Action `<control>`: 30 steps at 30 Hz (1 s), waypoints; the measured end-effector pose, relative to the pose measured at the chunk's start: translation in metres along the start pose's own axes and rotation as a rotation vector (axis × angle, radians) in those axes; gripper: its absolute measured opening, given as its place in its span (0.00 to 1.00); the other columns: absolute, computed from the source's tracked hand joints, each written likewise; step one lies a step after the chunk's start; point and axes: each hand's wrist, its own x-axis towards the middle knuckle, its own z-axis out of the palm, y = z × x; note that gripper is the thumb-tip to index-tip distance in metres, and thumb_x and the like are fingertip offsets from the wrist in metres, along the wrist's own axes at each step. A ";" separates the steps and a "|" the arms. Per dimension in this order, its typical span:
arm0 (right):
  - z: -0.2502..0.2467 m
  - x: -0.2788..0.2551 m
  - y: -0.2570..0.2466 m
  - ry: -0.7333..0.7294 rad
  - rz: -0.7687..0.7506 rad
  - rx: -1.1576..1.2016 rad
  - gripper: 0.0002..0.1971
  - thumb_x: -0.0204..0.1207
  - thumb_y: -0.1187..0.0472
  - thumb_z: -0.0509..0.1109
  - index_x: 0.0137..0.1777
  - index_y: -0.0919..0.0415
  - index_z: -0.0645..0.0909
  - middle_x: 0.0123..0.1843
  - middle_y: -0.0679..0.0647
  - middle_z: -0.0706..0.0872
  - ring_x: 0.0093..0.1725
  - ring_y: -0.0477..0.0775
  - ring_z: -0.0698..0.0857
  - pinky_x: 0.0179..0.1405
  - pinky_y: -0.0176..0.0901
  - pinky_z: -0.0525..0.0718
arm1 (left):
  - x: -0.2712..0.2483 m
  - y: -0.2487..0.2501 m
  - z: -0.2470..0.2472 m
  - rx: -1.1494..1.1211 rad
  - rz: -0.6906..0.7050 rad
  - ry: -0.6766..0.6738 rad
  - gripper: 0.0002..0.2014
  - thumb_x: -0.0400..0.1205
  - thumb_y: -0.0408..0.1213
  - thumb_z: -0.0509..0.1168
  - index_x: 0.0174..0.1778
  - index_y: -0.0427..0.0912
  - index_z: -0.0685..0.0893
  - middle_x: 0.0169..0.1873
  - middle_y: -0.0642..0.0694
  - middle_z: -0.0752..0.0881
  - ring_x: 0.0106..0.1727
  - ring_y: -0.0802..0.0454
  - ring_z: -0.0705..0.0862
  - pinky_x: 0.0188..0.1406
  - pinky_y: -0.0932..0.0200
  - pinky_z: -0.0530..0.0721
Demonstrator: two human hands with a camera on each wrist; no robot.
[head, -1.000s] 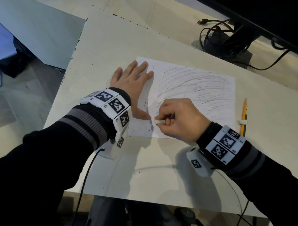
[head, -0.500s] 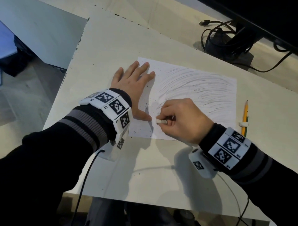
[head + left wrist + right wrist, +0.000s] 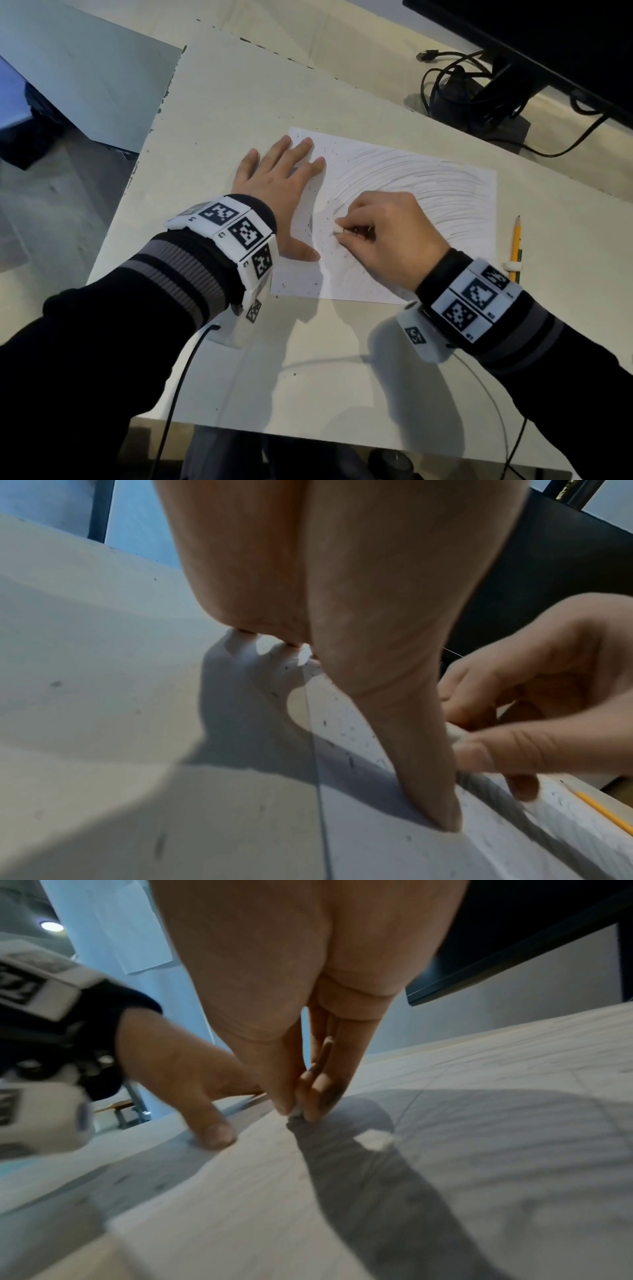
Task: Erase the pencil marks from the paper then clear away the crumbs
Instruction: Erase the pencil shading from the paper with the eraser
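The paper (image 3: 411, 205) lay flat on the pale surface (image 3: 239, 102), its right part covered with pencil marks (image 3: 428, 192) and its left part speckled with dark crumbs (image 3: 318, 253). The left hand (image 3: 277, 192) rested flat with fingers straight on the sheet's left edge, thumb down on the paper. The right hand (image 3: 387, 236) pinched a small white eraser (image 3: 338, 230) between thumb and fingers, its tip against the sheet. A yellow pencil (image 3: 516, 240) lay just beside the paper's right edge.
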 end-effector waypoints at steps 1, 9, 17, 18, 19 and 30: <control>0.003 -0.004 -0.002 -0.036 -0.026 0.003 0.04 0.75 0.58 0.78 0.46 0.57 0.92 0.41 0.47 0.86 0.39 0.45 0.82 0.41 0.41 0.84 | 0.000 0.000 0.000 0.000 0.000 0.003 0.66 0.62 0.70 0.77 0.87 0.53 0.42 0.86 0.52 0.36 0.86 0.50 0.34 0.84 0.39 0.39; 0.001 0.005 0.000 0.012 0.002 -0.015 0.04 0.74 0.57 0.78 0.45 0.57 0.91 0.40 0.46 0.86 0.39 0.45 0.83 0.41 0.43 0.85 | 0.000 -0.001 0.001 -0.007 0.002 0.003 0.66 0.62 0.69 0.77 0.86 0.53 0.43 0.86 0.53 0.37 0.86 0.50 0.34 0.85 0.39 0.40; -0.002 0.010 0.006 0.009 -0.008 0.002 0.05 0.73 0.56 0.79 0.46 0.56 0.92 0.41 0.45 0.88 0.39 0.44 0.84 0.43 0.42 0.85 | 0.000 0.001 0.000 -0.001 -0.005 -0.006 0.66 0.62 0.69 0.77 0.86 0.53 0.42 0.86 0.53 0.36 0.86 0.50 0.33 0.85 0.38 0.40; 0.000 0.008 0.005 0.002 -0.012 0.007 0.04 0.74 0.57 0.79 0.45 0.56 0.92 0.40 0.45 0.87 0.39 0.43 0.83 0.43 0.41 0.85 | 0.000 0.000 0.000 0.000 -0.005 -0.010 0.66 0.62 0.69 0.77 0.86 0.54 0.42 0.86 0.53 0.36 0.86 0.50 0.33 0.85 0.39 0.39; 0.003 0.004 0.003 -0.028 -0.031 0.021 0.03 0.74 0.58 0.79 0.44 0.56 0.91 0.40 0.45 0.87 0.38 0.42 0.83 0.42 0.39 0.84 | 0.001 0.000 0.000 0.001 -0.005 -0.011 0.66 0.62 0.69 0.77 0.86 0.54 0.41 0.86 0.53 0.36 0.86 0.50 0.33 0.85 0.39 0.39; 0.001 0.006 -0.001 -0.112 -0.071 0.038 0.03 0.72 0.58 0.80 0.43 0.56 0.91 0.40 0.46 0.88 0.39 0.45 0.85 0.42 0.43 0.85 | 0.001 0.000 0.001 -0.019 -0.004 -0.003 0.66 0.61 0.71 0.76 0.86 0.54 0.41 0.86 0.54 0.36 0.86 0.51 0.33 0.85 0.38 0.40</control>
